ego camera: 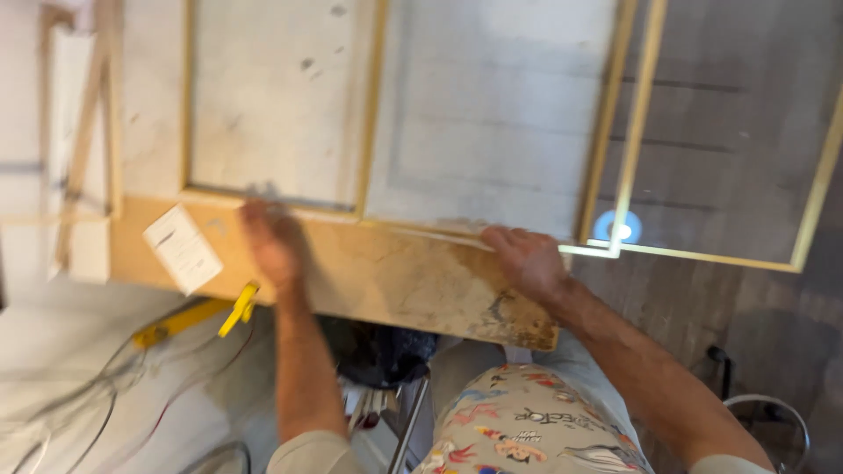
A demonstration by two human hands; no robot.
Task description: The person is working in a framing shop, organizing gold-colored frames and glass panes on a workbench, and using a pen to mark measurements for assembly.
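Stained tan plywood board [386, 276] lies flat across a stand below me, with thin pale wooden frames [369, 114] resting along its far edge. My left hand [274, 241] presses on it, blurred — I cannot tell its spread. My right hand [527, 259] lies flat, fingers together. It looks stiff and heavy — best held by its long edges.
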